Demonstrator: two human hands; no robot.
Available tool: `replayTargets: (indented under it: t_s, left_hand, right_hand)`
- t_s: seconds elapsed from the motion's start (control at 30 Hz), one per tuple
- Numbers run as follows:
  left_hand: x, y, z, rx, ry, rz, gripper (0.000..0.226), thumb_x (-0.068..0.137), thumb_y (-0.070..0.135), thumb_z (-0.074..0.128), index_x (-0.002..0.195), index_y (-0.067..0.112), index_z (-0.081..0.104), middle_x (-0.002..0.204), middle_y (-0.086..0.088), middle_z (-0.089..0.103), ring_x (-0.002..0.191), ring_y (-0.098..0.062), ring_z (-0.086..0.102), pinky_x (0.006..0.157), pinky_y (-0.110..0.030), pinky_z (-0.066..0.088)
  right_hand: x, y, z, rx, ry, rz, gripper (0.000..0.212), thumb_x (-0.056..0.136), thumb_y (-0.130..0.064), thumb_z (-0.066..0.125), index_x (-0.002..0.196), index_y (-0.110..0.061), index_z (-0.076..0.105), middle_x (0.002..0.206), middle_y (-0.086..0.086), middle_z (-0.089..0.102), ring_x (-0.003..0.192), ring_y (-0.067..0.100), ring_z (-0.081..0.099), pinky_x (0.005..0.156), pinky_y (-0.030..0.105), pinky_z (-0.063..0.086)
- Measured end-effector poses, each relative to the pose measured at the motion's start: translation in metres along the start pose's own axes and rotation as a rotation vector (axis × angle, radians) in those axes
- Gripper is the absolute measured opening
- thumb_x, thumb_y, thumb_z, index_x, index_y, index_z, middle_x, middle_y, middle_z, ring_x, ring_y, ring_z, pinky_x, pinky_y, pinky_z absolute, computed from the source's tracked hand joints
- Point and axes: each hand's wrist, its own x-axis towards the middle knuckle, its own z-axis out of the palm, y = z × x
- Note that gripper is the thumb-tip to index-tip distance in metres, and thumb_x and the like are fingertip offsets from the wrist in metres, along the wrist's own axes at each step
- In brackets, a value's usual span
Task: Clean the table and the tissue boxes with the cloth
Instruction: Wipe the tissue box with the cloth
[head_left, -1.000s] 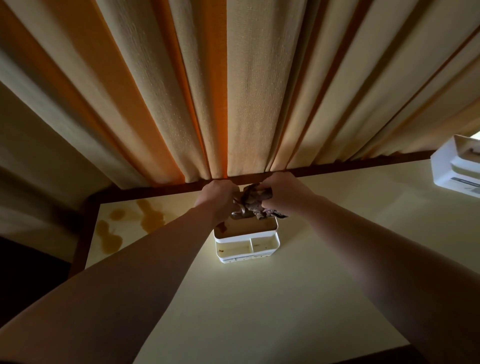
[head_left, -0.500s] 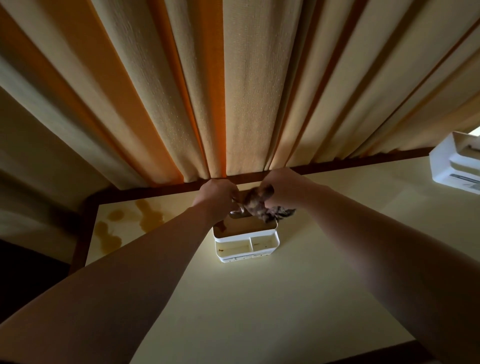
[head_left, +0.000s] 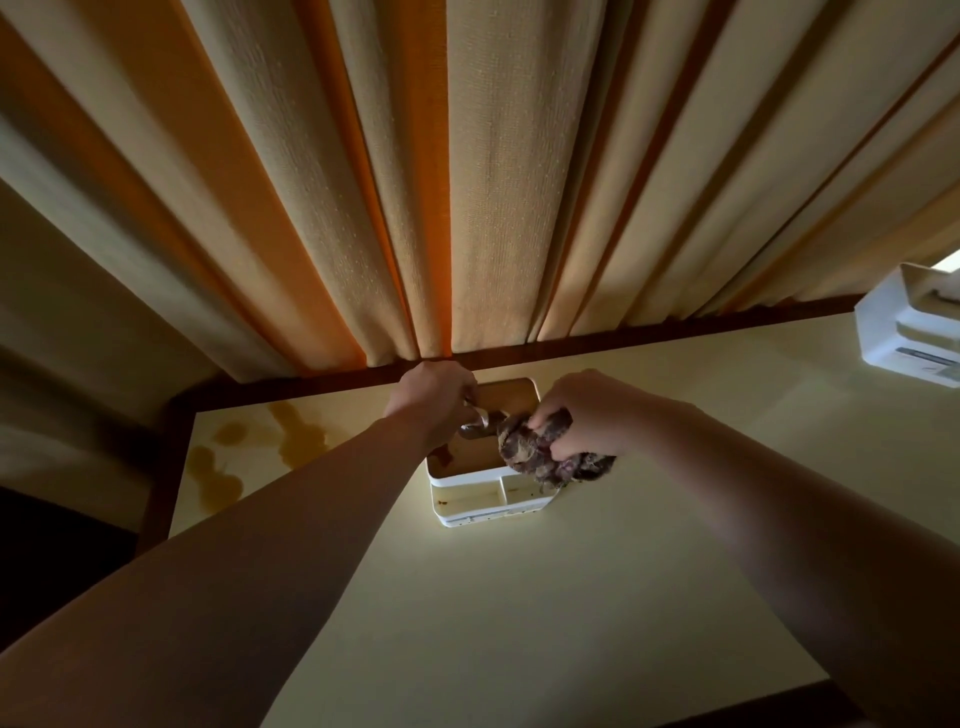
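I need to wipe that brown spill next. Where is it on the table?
In the head view the spill lies in the table's far left corner, left of the left hand and the tissue box.

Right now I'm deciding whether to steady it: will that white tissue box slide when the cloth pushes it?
Probably. The tissue box looks like thin, light plastic on a smooth table, so it would likely slide. The left hand rests at its far left edge while the right hand grips the floppy cloth.
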Motion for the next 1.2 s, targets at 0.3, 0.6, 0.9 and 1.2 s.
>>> replayTargets:
  t_s: [0.3,0.6,0.9,1.2]
  left_hand:
    - [0.003,-0.001,-0.001,-0.017,-0.012,0.005,0.025,0.083,0.028,0.085,0.107,0.028,0.077,0.101,0.008,0.071,0.086,-0.011,0.059,0.072,-0.025,0.049]
    - [0.001,-0.004,0.004,-0.035,0.002,-0.014,0.009,0.088,0.026,0.077,0.096,0.03,0.073,0.096,0.005,0.069,0.087,-0.017,0.064,0.076,-0.034,0.057]
    - [0.005,-0.002,-0.002,-0.018,-0.025,0.007,0.012,0.086,0.026,0.081,0.097,0.03,0.076,0.095,0.01,0.069,0.085,-0.01,0.064,0.068,-0.022,0.049]
    - [0.002,-0.009,0.001,-0.05,-0.005,0.061,0.028,0.086,0.036,0.082,0.11,0.03,0.068,0.112,0.004,0.068,0.102,-0.02,0.065,0.086,-0.039,0.058]
  right_hand:
    - [0.04,-0.016,-0.012,0.074,0.264,0.045,0.028,0.084,-0.013,0.068,0.108,-0.023,0.079,0.088,-0.007,0.065,0.09,0.015,0.065,0.068,0.027,0.05]
    - [0.004,-0.011,0.004,-0.002,0.107,0.014,0.027,0.09,-0.023,0.073,0.117,-0.027,0.075,0.105,-0.007,0.062,0.098,0.014,0.058,0.076,0.026,0.042]
    - [0.027,-0.009,-0.014,0.039,0.124,0.004,0.028,0.084,-0.016,0.07,0.108,-0.027,0.078,0.097,-0.013,0.062,0.098,0.012,0.061,0.079,0.026,0.048]
    - [0.031,-0.003,-0.008,0.162,0.305,0.029,0.028,0.086,-0.014,0.071,0.111,-0.022,0.078,0.094,-0.004,0.069,0.083,0.005,0.057,0.067,0.018,0.044]
